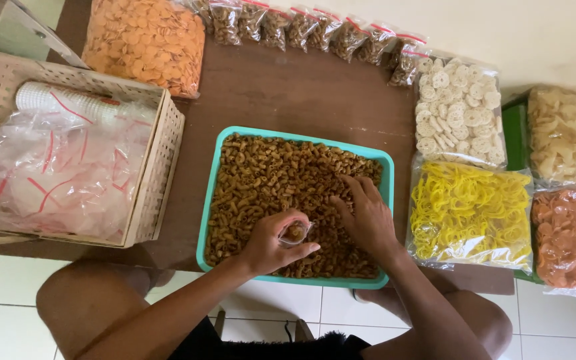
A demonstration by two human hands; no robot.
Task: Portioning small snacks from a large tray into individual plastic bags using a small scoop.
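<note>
A teal tray (208, 200) full of brown curled macaroni snacks (268, 180) lies on the brown table before me. My left hand (271, 243) holds a small clear plastic bag (296, 233) over the tray's near side, with a few brown pieces inside it. To its right, my right hand (367, 217) rests palm down on the snacks, its fingers spread and dug into the heap.
A cream lattice basket (161, 143) with clear red-striped plastic bags stands at left. A big bag of orange crackers (145, 40) and a row of small filled bags (301, 27) lie at the back. Bags of white, yellow and orange crackers (468, 213) line the right.
</note>
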